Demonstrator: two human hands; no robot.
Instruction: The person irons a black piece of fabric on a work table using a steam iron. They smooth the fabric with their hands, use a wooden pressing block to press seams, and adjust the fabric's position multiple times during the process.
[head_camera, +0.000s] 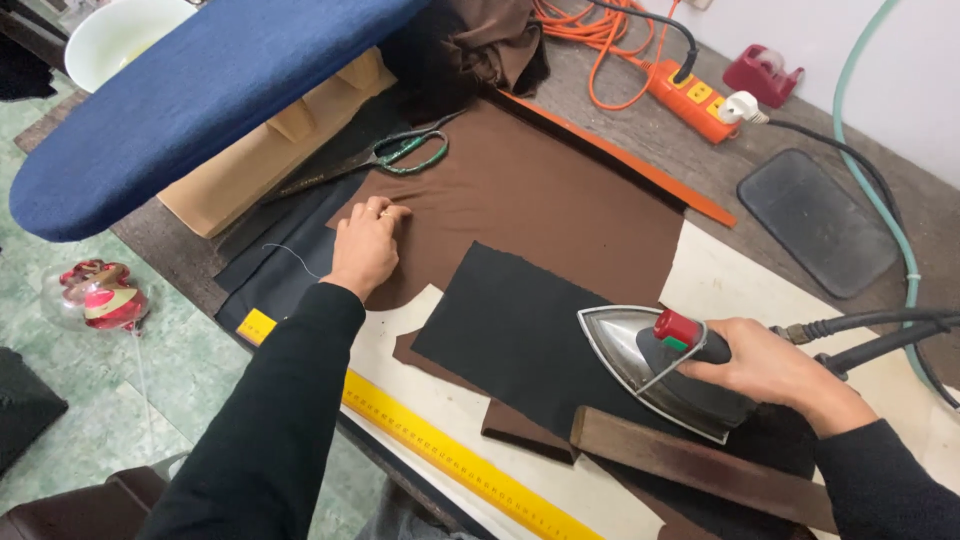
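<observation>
My right hand (770, 370) grips the black handle of a metal iron (640, 365), which rests flat on a black fabric piece (510, 320). That black piece lies over a larger brown cloth (540, 190) spread on the table. My left hand (368, 245) presses on the brown cloth's left edge, its fingers curled against the cloth. Green-handled scissors (395, 153) lie just beyond my left hand.
A blue padded sleeve board (190, 90) overhangs the table's left. A yellow ruler (440, 445) runs along the near edge, a wooden block (690, 465) beside the iron. At the back lie an orange power strip (690, 100), a red tape dispenser (765, 72) and a dark mat (815, 220).
</observation>
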